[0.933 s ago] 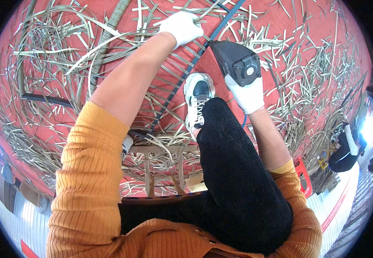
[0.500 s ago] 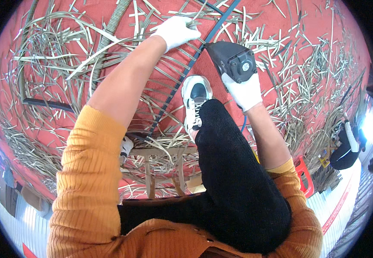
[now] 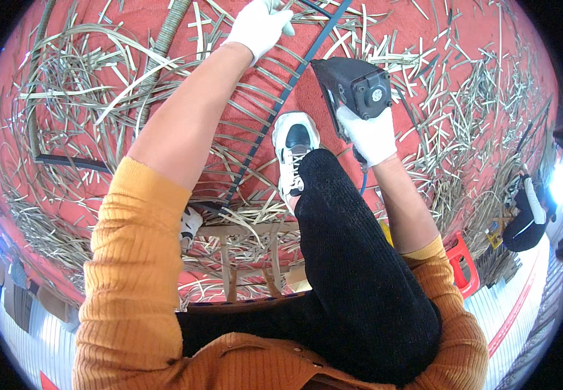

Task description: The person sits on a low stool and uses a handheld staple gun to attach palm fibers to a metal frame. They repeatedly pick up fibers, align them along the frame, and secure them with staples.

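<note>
My right hand point(image 3: 369, 135), in a white glove, grips a black nail gun point(image 3: 349, 88) with a blue hose point(image 3: 364, 182) at its handle end. The gun's narrow nose points up and left, just right of a dark metal bar point(image 3: 269, 120) and apart from it. Thin wicker strips point(image 3: 250, 110) run from that bar to the left in a row, like rungs. Beyond them, my white-gloved left hand point(image 3: 260, 27) has its fingers closed around the end of a wicker strip point(image 3: 286, 8) near the top edge of the view. The fingertips are partly hidden.
Cut wicker offcuts point(image 3: 463, 143) litter the red floor covering point(image 3: 307, 91). Wrapped frame tubes point(image 3: 164, 39) lie at the left. My shoe point(image 3: 296, 140) stands beside the bar. A red-handled tool point(image 3: 463, 270) is at the lower right, and another person's arm point(image 3: 531, 205) shows at the far right.
My left hand has moved up and slightly left, away from the bar's middle. The nail gun has shifted slightly, its nose now off the bar.
</note>
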`<state>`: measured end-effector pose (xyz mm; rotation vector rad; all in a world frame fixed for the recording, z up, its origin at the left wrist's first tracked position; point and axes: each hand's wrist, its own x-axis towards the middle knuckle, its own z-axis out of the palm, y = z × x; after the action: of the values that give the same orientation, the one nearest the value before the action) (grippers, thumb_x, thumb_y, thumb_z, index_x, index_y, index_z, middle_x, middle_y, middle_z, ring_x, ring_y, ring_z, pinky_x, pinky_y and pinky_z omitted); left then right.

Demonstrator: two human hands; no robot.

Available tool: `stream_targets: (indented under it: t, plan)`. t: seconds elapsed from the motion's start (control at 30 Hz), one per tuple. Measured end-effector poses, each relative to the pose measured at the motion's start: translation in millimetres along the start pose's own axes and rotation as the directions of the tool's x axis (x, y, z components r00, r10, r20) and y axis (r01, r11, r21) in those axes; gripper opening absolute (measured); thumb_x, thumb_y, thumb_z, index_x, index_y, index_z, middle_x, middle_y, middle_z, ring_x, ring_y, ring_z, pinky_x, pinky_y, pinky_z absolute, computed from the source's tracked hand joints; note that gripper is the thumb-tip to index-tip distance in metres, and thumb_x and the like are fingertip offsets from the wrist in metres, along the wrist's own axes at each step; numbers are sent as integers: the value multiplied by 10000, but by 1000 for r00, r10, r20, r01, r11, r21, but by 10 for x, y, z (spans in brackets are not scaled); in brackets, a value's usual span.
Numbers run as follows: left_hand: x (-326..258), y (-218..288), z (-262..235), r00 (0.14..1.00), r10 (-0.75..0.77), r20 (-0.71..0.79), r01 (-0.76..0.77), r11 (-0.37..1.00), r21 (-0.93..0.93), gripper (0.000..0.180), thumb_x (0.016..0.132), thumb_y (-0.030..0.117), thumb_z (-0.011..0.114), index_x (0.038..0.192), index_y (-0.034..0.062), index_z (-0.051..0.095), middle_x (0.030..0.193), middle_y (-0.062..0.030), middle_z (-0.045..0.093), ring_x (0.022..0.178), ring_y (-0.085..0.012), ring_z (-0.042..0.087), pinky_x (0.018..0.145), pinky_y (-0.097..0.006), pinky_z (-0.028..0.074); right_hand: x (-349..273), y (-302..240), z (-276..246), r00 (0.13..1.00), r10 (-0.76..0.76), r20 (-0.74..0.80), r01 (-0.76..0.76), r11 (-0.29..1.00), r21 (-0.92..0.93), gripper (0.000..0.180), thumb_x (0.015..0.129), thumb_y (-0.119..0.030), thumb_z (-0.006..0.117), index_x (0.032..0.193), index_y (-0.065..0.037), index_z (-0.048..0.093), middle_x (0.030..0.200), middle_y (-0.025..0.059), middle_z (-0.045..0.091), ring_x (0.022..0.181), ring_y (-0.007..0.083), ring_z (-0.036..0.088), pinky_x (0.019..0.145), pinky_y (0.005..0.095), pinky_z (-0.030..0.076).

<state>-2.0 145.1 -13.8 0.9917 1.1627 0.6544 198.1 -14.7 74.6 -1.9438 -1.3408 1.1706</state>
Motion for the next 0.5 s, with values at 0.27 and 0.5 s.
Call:
stream_targets:
  t: [0.27, 0.5]
  plan:
    - [-99, 379, -606, 961, -252, 112, 240, 964, 115, 196, 918, 203, 671, 902, 16, 614, 746, -16, 617, 659, -103, 572, 574, -234, 445, -15, 49, -27, 999, 39, 10, -39, 999, -3, 175, 759, -136, 723, 892, -27, 689, 821, 80, 738, 738, 198, 723, 651, 338, 559]
    - [-291, 287, -664, 883, -295, 366, -180, 508, 842, 294, 763, 248, 728, 972, 43, 739, 909, -122, 728, 848, -222, 682, 833, -351, 527, -22, 44, -6, 999, -28, -19, 27, 999, -32, 163, 755, -134, 727, 873, -31, 680, 810, 78, 734, 737, 200, 723, 658, 334, 562]
